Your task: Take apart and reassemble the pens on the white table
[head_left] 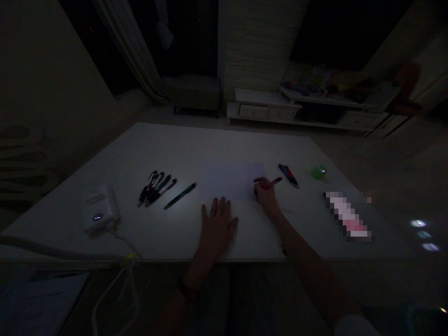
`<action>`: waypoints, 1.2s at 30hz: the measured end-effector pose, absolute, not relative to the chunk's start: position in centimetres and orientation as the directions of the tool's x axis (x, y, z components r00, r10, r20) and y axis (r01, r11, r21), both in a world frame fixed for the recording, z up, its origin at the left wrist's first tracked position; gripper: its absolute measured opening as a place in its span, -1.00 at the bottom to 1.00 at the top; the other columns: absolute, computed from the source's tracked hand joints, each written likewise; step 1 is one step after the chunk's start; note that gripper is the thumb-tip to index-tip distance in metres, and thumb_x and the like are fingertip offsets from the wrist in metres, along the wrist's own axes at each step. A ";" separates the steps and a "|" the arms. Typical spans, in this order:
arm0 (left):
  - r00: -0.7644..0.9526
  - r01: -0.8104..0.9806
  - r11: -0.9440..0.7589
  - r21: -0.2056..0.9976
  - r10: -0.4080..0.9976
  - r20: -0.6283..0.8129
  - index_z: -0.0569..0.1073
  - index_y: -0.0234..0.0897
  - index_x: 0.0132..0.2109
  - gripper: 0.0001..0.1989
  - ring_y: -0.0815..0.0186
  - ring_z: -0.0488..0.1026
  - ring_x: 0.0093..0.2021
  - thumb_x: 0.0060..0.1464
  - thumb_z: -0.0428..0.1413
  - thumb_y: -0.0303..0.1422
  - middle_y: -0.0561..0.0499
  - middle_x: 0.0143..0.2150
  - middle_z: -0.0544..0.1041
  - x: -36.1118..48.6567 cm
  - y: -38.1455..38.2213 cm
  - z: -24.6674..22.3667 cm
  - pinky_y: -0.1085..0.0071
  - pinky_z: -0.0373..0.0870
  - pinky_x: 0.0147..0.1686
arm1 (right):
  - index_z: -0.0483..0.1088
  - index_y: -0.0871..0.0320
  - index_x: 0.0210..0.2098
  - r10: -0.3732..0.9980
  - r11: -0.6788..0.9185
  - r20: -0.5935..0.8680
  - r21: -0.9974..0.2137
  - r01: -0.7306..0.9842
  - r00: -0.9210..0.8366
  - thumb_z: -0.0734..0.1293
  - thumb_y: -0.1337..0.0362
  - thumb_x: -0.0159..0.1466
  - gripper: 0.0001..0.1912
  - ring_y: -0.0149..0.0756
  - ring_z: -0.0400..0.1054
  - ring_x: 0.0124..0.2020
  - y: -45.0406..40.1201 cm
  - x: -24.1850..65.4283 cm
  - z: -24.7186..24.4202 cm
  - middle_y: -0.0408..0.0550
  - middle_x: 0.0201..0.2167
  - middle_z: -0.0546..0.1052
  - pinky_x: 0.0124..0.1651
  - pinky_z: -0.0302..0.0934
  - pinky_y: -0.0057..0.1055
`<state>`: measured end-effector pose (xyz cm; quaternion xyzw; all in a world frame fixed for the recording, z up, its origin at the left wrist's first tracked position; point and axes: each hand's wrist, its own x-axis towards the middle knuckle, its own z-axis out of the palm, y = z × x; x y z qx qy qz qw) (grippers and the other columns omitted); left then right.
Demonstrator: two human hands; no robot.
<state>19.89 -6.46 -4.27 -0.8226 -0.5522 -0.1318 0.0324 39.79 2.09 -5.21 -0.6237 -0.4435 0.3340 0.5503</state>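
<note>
A sheet of white paper [224, 180] lay flat, squared to the view, with faint pencilled marks crowding its right-hand part. The right hand [265, 196] rested at the sheet's 4 o'clock corner, fingers curled around a red pen [273, 182], whose upper end tilted toward 2 o'clock. The left hand [217, 225] lay palm down at the sheet's 6 o'clock edge, fingers spread and open, fingertips just beside the paper.
</note>
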 end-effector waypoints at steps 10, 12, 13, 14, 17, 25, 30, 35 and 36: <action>0.361 0.914 -0.392 0.100 0.902 0.236 0.12 -0.24 0.25 -0.48 0.05 -0.10 0.31 0.21 -0.21 -0.14 -0.10 0.31 0.06 19.8 -6.5 -4.1 -0.13 -0.13 0.21 | 0.04 0.13 0.22 0.965 0.013 0.082 -0.964 0.267 0.249 0.20 0.19 0.12 -0.33 -0.48 0.04 -0.72 1.2 39.5 -2.9 -0.32 -0.70 0.17 -0.66 -0.06 -0.55; 0.369 0.911 -0.400 0.097 0.898 0.239 0.12 -0.24 0.25 -0.48 0.05 -0.10 0.31 0.21 -0.21 -0.15 -0.11 0.31 0.06 19.7 -6.5 -4.2 -0.14 -0.12 0.20 | 0.02 0.15 0.23 0.955 -0.012 0.093 -0.937 0.350 0.282 0.19 0.15 0.14 -0.32 -0.47 0.05 -0.71 1.2 40.2 -2.9 -0.31 -0.70 0.20 -0.64 -0.07 -0.54; 0.373 0.910 -0.404 0.096 0.897 0.239 0.12 -0.24 0.25 -0.48 0.05 -0.09 0.31 0.21 -0.20 -0.16 -0.11 0.31 0.06 19.7 -6.6 -4.3 -0.14 -0.11 0.20 | 0.02 0.16 0.24 0.947 -0.027 0.109 -0.911 0.411 0.303 0.19 0.13 0.15 -0.32 -0.47 0.07 -0.70 1.2 40.8 -2.9 -0.29 -0.69 0.22 -0.62 -0.05 -0.52; 0.377 0.908 -0.407 0.095 0.895 0.237 0.12 -0.24 0.25 -0.48 0.05 -0.09 0.31 0.21 -0.20 -0.16 -0.11 0.31 0.06 19.7 -6.6 -4.4 -0.13 -0.10 0.20 | 0.05 0.18 0.24 0.937 -0.044 0.131 -0.875 0.482 0.323 0.19 0.12 0.16 -0.32 -0.45 0.09 -0.69 1.3 41.5 -2.8 -0.27 -0.69 0.26 -0.60 -0.03 -0.51; 0.380 0.908 -0.409 0.090 0.895 0.233 0.12 -0.24 0.25 -0.49 0.05 -0.09 0.31 0.20 -0.18 -0.18 -0.11 0.31 0.06 19.6 -6.9 -4.6 -0.13 -0.08 0.20 | 0.20 0.19 0.16 0.906 -0.106 0.211 -0.725 0.681 0.366 0.20 0.11 0.17 -0.41 -0.41 0.17 -0.63 1.6 44.3 -2.7 -0.17 -0.64 0.36 -0.49 0.04 -0.45; 0.406 0.901 -0.430 0.056 0.882 0.240 0.11 -0.26 0.26 -0.49 0.03 -0.08 0.31 0.19 -0.15 -0.23 -0.12 0.32 0.04 19.4 -7.1 -4.7 -0.13 -0.06 0.19 | 0.39 0.18 0.00 0.752 -0.356 0.410 -0.406 0.841 0.516 0.16 -0.05 0.19 -0.45 -0.19 0.32 -0.35 2.9 54.7 -4.4 0.08 -0.34 0.50 -0.27 0.12 -0.31; 0.408 0.899 -0.435 0.056 0.876 0.258 0.12 -0.25 0.26 -0.49 0.00 -0.07 0.30 0.18 -0.13 -0.24 -0.13 0.31 0.06 19.4 -7.1 -5.0 -0.17 -0.08 0.19 | 0.38 0.26 0.01 0.740 -0.411 0.405 -0.358 0.838 0.536 0.11 -0.05 0.21 -0.40 -0.17 0.32 -0.33 2.8 57.9 -6.7 0.14 -0.30 0.47 -0.26 0.14 -0.28; 0.406 0.897 -0.437 0.075 0.877 0.258 0.11 -0.25 0.26 -0.48 0.01 -0.10 0.31 0.18 -0.14 -0.26 -0.12 0.31 0.07 19.3 -7.1 -5.1 -0.15 -0.13 0.21 | 0.35 0.26 0.03 0.805 -0.325 0.386 -0.348 0.879 0.450 0.11 0.07 0.23 -0.48 -0.19 0.31 -0.29 3.3 57.8 -7.6 0.14 -0.28 0.45 -0.22 0.17 -0.29; 0.407 0.895 -0.439 0.076 0.876 0.260 0.11 -0.25 0.26 -0.48 0.02 -0.10 0.31 0.17 -0.14 -0.26 -0.12 0.31 0.07 19.3 -7.1 -5.1 -0.15 -0.13 0.21 | 0.35 0.27 0.04 0.811 -0.301 0.391 -0.358 0.884 0.435 0.12 0.09 0.22 -0.49 -0.19 0.31 -0.29 3.3 57.7 -7.6 0.13 -0.27 0.45 -0.20 0.18 -0.28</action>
